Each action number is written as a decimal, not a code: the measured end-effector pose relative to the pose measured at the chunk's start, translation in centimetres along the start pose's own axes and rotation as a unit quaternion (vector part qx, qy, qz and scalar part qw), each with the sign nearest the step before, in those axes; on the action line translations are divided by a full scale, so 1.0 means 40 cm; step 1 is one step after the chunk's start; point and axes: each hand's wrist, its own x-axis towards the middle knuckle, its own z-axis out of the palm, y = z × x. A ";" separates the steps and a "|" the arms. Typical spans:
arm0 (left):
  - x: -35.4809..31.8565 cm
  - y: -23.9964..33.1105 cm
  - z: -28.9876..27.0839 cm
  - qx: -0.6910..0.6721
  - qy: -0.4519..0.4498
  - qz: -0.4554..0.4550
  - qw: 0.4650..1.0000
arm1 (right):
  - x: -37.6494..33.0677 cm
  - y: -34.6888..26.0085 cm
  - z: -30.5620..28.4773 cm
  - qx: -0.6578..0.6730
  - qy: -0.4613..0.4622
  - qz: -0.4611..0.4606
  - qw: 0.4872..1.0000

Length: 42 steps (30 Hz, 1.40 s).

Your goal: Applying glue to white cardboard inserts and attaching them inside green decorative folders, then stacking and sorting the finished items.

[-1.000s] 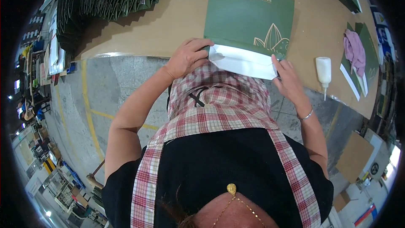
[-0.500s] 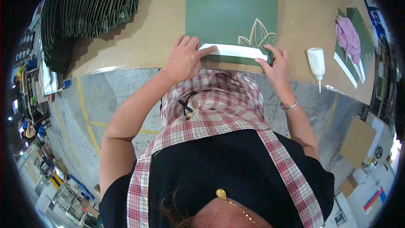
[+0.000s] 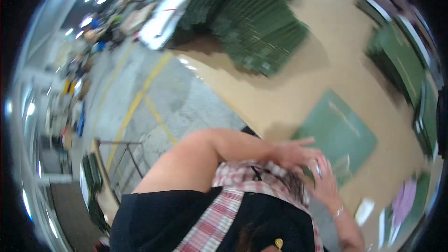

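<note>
At the table's near edge, right of centre, the person's left hand (image 3: 296,154) reaches across from a bent elbow, fingers stretched toward the right, while the right hand (image 3: 324,184) comes up from the near right with its fingers pointing far. The two hands meet or overlap at the fingers; blur hides whether either pinches anything, so their grip cannot be told. The flat green paper piece (image 3: 343,130) lies on the tan table (image 3: 261,100) just beyond them, its near part hidden behind the hands.

Far and left of it, a fanned row of green folded pieces (image 3: 261,28) covers much of the table; another green stack (image 3: 401,60) sits at the far right. Near the right forearm lies a white bottle (image 3: 365,211), and farther right a purple cloth (image 3: 404,200) rests on green sheets.

Half a second ago the hands were apart along a white strip on the paper; now they are together, and the view has swung, so the paper appears tilted and farther right
</note>
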 end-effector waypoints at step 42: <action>0.020 0.043 -0.016 0.122 0.008 -0.204 0.971 | 0.118 -0.016 0.090 -0.083 0.220 0.166 0.958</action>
